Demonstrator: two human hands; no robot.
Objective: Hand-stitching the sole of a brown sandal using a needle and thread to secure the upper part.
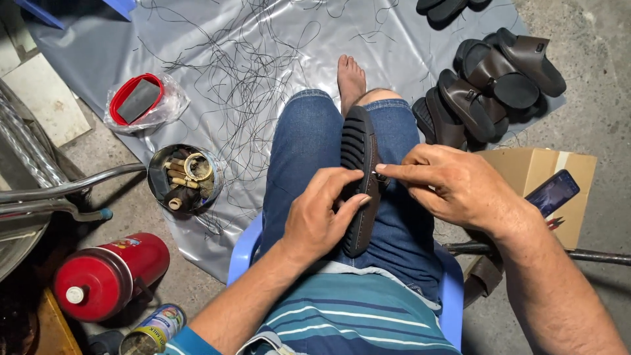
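Note:
A dark sandal (358, 148) with a ribbed black sole lies on edge between my knees, on blue jeans. My left hand (322, 213) grips the sandal's near half, thumb along the sole's side. My right hand (450, 184) pinches a small thin metal tool, probably a needle (380, 173), with its fingertips touching the sandal's right edge. Whether thread is attached is too fine to tell.
Several finished dark sandals (490, 82) lie piled at the upper right on a grey plastic sheet (407, 39) strewn with black thread. A round tin of spools (184, 177), a red-rimmed container in a bag (138, 100), a red flask (108, 275), a cardboard box (526, 167) with a phone (552, 192).

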